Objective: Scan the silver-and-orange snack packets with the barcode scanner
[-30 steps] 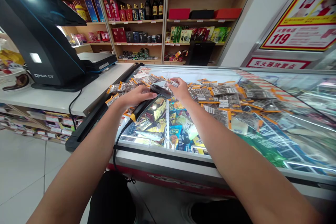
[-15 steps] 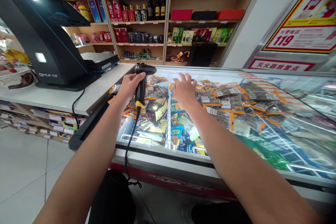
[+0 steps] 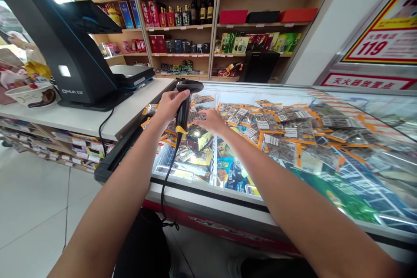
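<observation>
In the head view, my left hand is wrapped round the handle of a black barcode scanner with a yellow lower end. Its head points away from me, above the glass-topped chest freezer. From the handle a black cable hangs down over the freezer's front edge. My right hand reaches in from the right, just beside the scanner, fingers apart and bent a little, with nothing visible in them. Around it lie clear packets with orange edges; I cannot tell whether the fingertips touch one.
On the left stands a white counter with a black checkout terminal and a paper bowl. Wooden shelves with boxes and bottles line the back. Coloured bags lie inside the freezer. A person's hand shows at far left.
My right hand has moved left, from over the packets to beside the scanner, uncovering packets there. The left hand keeps its hold on the scanner. The whole view has shifted slightly.
</observation>
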Tool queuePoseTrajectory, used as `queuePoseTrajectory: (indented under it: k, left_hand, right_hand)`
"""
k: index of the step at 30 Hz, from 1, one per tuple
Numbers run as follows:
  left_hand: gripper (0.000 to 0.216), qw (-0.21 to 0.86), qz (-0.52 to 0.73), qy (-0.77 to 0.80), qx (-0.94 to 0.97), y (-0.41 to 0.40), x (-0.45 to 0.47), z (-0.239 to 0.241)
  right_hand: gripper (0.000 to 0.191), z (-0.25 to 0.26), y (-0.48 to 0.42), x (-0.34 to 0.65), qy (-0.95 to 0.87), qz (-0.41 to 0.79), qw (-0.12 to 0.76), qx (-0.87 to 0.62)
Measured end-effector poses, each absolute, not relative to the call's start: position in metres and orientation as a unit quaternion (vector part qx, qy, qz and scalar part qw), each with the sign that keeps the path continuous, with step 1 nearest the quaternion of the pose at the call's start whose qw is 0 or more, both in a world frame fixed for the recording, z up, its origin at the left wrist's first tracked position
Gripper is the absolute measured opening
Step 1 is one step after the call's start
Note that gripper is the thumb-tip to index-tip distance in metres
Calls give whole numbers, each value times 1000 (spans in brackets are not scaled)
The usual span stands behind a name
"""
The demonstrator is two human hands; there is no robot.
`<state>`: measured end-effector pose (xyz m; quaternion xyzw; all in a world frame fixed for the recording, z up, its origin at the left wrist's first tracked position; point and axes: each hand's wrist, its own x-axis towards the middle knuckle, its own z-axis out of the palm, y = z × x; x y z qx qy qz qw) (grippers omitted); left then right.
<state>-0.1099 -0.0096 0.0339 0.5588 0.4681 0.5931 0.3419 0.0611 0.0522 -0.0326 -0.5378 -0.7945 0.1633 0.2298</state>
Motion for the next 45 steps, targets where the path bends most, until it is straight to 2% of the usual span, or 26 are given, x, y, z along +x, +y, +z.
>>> queuePoseTrajectory:
  k: [3,6,10,12,19,24,28,32,35,37,41,45]
  left_hand:
    - [44,344,585,476,559,-8,-111,32]
    - [44,345,559,484,578,-8,-111,29]
    - [45,364,503,479,621,-12,-110,28]
    - [46,365,484,477,637,-14,-109,28]
    - [48,340,440,476,682,-14,-110,29]
    - [45,373,418,448,697,-18,-110,31]
    - [47,375,428,460,681,-17,-110,30]
    - [48,371,498,464,631,-12,-111,28]
    - [46,355,558,460,592,-9,-112,29]
    - [45,345,581,454,580,-9,-112,30]
    - [41,341,595,445,577,-10,-113,32]
    - [41,344,591,442,581,-11,-113,33]
  right_hand:
    - [48,-30,53,68,-779,242,287,-503]
    - [47,-30,57,76,-744,323,384,-441]
    - [37,-27,67,87,-632,407,536,-384]
    - [41,-26,71,93,-567,448,580,-376]
    - [43,-31,81,102,-511,437,610,-419]
    - [37,-33,82,99,-543,416,599,-416]
    - [33,-27,79,105,-593,359,572,-439]
    - [17,-16,76,124,-704,161,451,-525]
    - [27,-9,68,131,-711,-47,370,-596]
    - [36,-7,59,123,-730,-114,346,-578]
    - [48,-11,43,87,-834,-69,226,-498]
    - [70,-21,42,69,-822,-30,107,-559]
